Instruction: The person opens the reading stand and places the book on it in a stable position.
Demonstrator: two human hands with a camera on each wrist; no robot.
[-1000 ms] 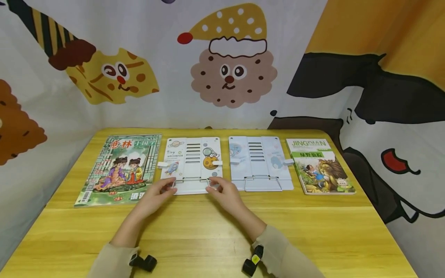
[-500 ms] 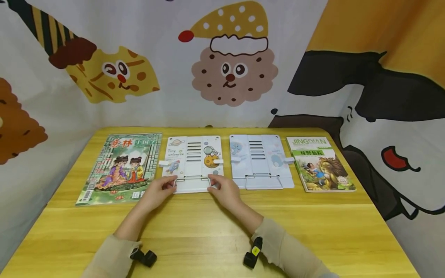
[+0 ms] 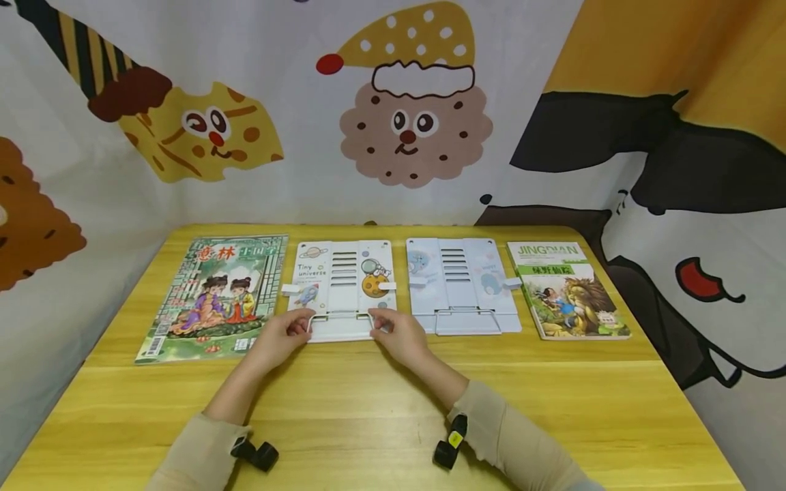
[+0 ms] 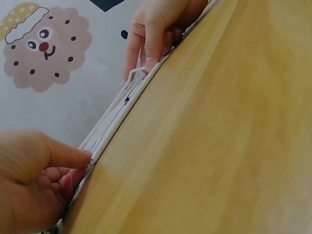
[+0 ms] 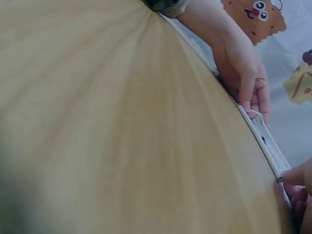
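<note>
A white folding book stand (image 3: pixel 341 286), printed with planets, an astronaut and "Tiny universe", lies flat on the table. Along its front runs a bent wire support (image 3: pixel 340 314). The left hand (image 3: pixel 279 337) pinches the stand's front left corner, at the wire's left end. Mirroring it, the right hand (image 3: pixel 402 337) pinches the right end with thumb and forefinger. In the left wrist view the wire's bend (image 4: pixel 136 71) rises beside the right fingertips, while the left thumb presses at the near edge. The other fingers curl below, partly hidden.
A second, pale blue book stand (image 3: pixel 454 293) lies flat just right of the first. At the left is a green magazine (image 3: pixel 215 300), at the far right a paperback book (image 3: pixel 571 293). Behind the wooden table (image 3: pixel 368 423) hangs a cartoon-print curtain (image 3: pixel 295 204).
Both hands stay at the front corners of the stand, with only a slight shift of the right fingers. The head view has moved a little.
</note>
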